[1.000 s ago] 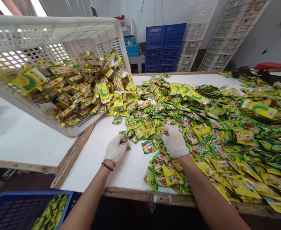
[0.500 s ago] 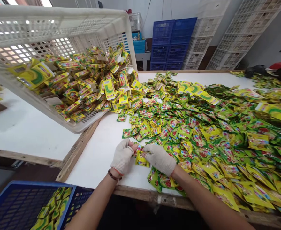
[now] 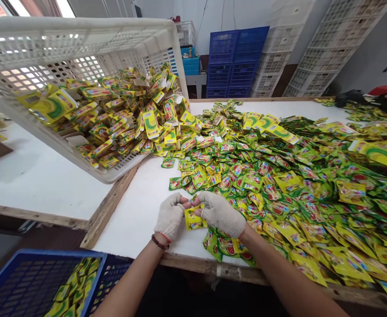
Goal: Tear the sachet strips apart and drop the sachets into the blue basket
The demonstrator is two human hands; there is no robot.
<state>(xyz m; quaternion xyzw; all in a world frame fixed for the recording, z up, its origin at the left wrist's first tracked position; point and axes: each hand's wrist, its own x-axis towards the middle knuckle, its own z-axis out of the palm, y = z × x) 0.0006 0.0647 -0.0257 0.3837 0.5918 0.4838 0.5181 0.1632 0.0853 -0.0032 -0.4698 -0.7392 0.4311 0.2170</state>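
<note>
Left hand and right hand angle toward each other, pinching a yellow packet between them.

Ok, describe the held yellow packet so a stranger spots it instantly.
From the big tilted white crate, go right to the white tabletop. Near its front edge, the left hand and right hand meet. The yellow packet is pinched there, while its neighbours lie in the pile.

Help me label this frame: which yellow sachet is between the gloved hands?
The yellow sachet just below the meeting fingers of the left hand and right hand; other yellow sachets lie on the tabletop.
</note>
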